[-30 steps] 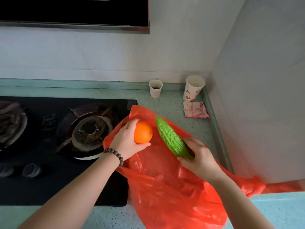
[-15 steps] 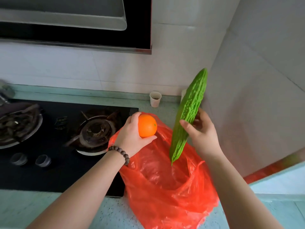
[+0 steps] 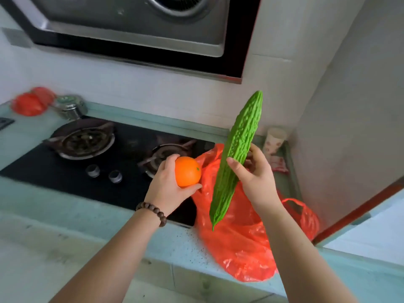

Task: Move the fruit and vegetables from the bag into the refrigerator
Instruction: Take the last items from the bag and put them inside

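A red plastic bag (image 3: 238, 243) lies crumpled on the pale green counter (image 3: 122, 224), spilling over its front edge. My left hand (image 3: 166, 189) grips an orange (image 3: 187, 171) just left of the bag's mouth. My right hand (image 3: 255, 178) holds a long bumpy green bitter gourd (image 3: 236, 154) around its middle, nearly upright above the bag, its pointed tip hanging down. The bag's inside is hidden. No refrigerator shows in the head view.
A black gas hob (image 3: 91, 158) with two burners and two knobs lies left of the bag. A range hood (image 3: 140, 29) hangs above. A paper cup (image 3: 274, 141) and folded cloth (image 3: 278, 165) sit in the right corner by the wall. Red items (image 3: 30, 101) and a steel pot (image 3: 70, 106) stand far left.
My right hand has lifted the bitter gourd out of the bag and turned it upright. Both hands have risen slightly, and the view has pulled back and shifted left.
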A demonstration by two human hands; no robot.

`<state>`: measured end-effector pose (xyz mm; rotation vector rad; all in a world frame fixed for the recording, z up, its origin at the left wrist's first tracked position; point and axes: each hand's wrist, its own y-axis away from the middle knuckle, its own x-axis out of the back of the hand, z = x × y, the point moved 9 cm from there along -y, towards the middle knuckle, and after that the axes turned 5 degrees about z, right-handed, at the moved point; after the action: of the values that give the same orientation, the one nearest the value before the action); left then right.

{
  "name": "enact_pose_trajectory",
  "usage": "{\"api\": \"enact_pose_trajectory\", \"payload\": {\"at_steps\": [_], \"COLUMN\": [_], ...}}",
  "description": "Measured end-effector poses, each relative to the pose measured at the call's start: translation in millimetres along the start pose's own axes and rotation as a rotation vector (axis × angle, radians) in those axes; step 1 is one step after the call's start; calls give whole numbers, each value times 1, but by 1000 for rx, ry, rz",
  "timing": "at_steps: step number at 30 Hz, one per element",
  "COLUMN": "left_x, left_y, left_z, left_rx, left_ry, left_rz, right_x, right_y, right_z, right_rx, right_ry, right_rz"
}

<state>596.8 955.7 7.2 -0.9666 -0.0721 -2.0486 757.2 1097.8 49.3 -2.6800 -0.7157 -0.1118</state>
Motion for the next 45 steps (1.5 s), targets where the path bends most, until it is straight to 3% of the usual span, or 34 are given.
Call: {"api": "enact_pose_trajectory", "payload": {"at_steps": [6, 14, 27, 37, 45], "left_x": [128, 311, 491, 590, 760], "left_y": [116, 365, 720, 857, 903], "left_z": [-90, -206, -235, -275, -323], "left_rx": [205, 605, 1086, 1267, 1298], "left_ry": [-16, -113, -229, -367, -529], "left_rz": [214, 525, 1060, 1261, 1315], "right_x": [-132, -324, -490, -589, -716], "right_y": [104, 321, 666, 839, 932], "right_z": [-32, -89, -225, -315, -413], "right_rx": [-21, -1, 188, 335, 305], "right_ry": [-44, -49, -113, -233, -383], "right_rz": [-275, -759, -1463, -1744, -1821]}}
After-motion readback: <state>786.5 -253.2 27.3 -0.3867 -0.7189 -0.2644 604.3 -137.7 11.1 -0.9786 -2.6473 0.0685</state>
